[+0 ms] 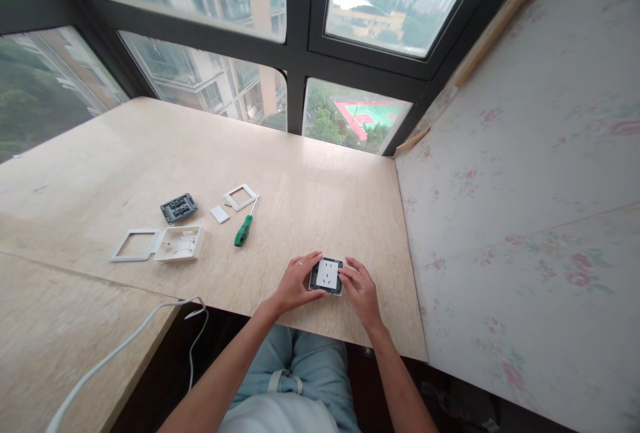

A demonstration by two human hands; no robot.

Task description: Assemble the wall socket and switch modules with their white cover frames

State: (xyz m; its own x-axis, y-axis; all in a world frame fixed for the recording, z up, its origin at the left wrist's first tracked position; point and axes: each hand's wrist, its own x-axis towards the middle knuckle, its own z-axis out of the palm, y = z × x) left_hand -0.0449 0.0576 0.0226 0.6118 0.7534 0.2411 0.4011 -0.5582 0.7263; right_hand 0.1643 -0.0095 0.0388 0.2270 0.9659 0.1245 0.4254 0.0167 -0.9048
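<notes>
A wall socket [327, 273] with a white face and a dark grey frame sits near the front edge of the table. My left hand [295, 284] grips it from the left, thumb along its near edge and fingers at its far corner. At its right side, my right hand [362, 291] has thumb and fingertips pinched together, touching the frame. Whatever is between those fingertips is too small to make out. A green-handled screwdriver [243, 231] lies to the left, its shaft tip by a white cover frame [241, 197].
Further left are a white blank plate [219, 214], a dark grey mounting frame [179, 208] and a white junction box [180, 244] with a hinged cover [135, 246]. A white cable [120, 346] hangs over the table edge. Windows border the back, a papered wall [525, 173] the right.
</notes>
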